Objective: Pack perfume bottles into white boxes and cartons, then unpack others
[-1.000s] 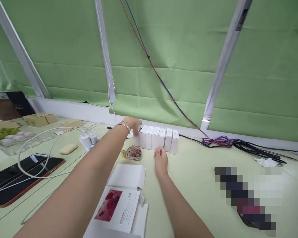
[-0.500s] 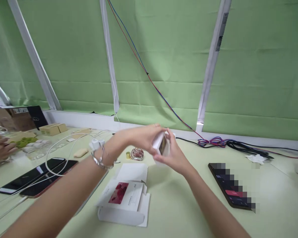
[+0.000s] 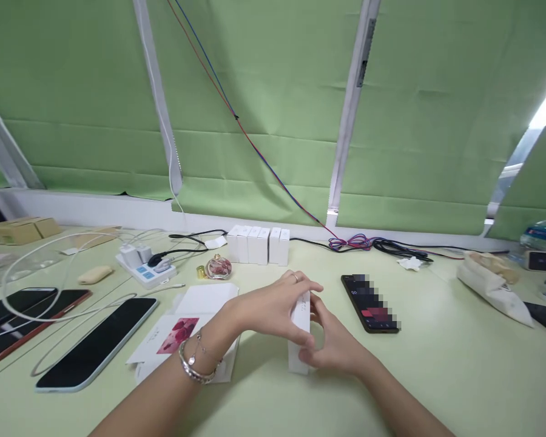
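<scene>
Between my hands a small white box stands upright on the table, its narrow side facing me. My left hand, with a ring and bracelets, grips the box from the left and over its top. On the other side, my right hand wraps its fingers round the box, thumb low on the near side. Partly behind my left forearm lies an unfolded white carton with a red floral picture. Beyond it sit a glass bottle with red contents and a small gold cap.
A row of white boxes stands by the wall. A power strip with cables, a pale-framed tablet and other dark-screened devices lie left. On the right are a phone, a crumpled tissue and a white pouch.
My hands have brought the white box down and nearer, from raised and tilted to upright on the table. The view has swung right, revealing the row of boxes.
</scene>
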`<state>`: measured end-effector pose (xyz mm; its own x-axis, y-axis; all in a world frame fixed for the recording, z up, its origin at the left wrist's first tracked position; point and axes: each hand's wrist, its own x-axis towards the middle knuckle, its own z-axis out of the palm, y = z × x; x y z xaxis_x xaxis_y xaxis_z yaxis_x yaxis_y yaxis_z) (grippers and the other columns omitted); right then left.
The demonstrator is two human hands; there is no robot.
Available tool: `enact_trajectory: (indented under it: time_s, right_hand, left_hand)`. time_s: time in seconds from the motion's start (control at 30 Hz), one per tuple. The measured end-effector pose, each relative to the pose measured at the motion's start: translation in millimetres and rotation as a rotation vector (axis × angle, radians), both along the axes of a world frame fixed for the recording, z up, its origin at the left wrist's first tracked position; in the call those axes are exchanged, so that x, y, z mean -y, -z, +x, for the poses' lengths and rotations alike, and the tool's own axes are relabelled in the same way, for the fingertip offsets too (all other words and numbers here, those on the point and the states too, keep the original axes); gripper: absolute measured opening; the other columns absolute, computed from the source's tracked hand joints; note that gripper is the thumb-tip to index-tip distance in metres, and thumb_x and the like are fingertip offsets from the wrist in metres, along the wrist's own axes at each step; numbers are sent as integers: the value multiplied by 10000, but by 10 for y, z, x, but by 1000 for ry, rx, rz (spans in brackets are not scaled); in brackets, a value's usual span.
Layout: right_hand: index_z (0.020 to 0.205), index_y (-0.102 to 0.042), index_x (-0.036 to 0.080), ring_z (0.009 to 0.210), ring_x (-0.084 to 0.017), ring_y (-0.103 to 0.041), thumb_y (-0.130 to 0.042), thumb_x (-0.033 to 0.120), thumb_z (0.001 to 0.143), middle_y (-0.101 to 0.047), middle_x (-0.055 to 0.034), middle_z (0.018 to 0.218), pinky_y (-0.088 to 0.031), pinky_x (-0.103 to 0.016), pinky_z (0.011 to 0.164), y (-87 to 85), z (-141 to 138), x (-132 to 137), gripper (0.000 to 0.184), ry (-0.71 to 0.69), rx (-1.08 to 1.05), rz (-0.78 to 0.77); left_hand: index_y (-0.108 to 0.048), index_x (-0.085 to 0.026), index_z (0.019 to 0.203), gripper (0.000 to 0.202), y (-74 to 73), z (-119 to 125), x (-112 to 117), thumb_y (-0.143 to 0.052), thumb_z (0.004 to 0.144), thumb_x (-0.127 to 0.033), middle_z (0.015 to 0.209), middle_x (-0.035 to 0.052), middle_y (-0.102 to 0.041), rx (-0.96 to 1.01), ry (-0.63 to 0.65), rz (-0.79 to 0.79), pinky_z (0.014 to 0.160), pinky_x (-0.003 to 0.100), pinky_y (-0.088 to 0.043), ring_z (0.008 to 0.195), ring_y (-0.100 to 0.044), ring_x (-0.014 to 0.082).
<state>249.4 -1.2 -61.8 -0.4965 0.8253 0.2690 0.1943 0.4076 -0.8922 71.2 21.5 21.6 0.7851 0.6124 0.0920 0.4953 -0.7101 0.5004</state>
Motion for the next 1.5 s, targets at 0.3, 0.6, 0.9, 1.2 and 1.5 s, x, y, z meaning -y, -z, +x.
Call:
enact_trajectory:
  time_s: [0.3, 0.6, 0.9, 1.2, 1.5]
  right_hand:
    - [1137, -525, 222, 1039, -261, -532, -659, 203, 612, -580, -53, 1114, -458, -376, 834, 150, 124, -137, 542, -110, -93, -138]
    - [1158, -513, 222, 950, -220, -581, -494, 216, 756, -594, -74, 1083, -470, -414, 832, 52, 301, -237, 403, 324, -27, 55]
    - [1100, -557, 271, 1113, -221, -508, -418, 132, 848, -595, -64, 1143, -383, -433, 955, -41, 133, -11, 319, 195, 242, 859]
    - [910, -568, 243, 813, -215, -578, -478, 63, 778, -630, -53, 827, -464, -394, 726, 57, 276, -82, 241, 408, 73, 953]
    - [934, -481, 224, 839, -201, -499, -359, 128, 862, -499, -60, 883, -432, -366, 688, 338, 97, -44, 171, 471, -92, 716]
  left_hand:
    - [-517, -228, 1077, 286, 178, 225, -42, -560, 821, -348, 1063, 47, -552, 200, -25, -17, 768, 308, -455, 898, -552, 172]
    - [-480, -278, 1239, 362, 107, -108, -45, -420, 899, -388, 1217, 59, -540, -79, -42, 56, 867, 330, -402, 1083, -500, 218]
    - [-499, -222, 949, 115, 379, -291, 56, -535, 852, -273, 976, 40, -509, 191, -82, 259, 803, 274, -427, 930, -499, 161]
    - [-459, -211, 836, 51, 607, -501, 33, -470, 884, -226, 939, 50, -526, 211, -131, 334, 778, 273, -425, 900, -517, 157]
    - [-449, -196, 748, 134, 784, -394, 162, -411, 872, -227, 776, 35, -551, 223, -187, 412, 656, 272, -417, 736, -510, 158]
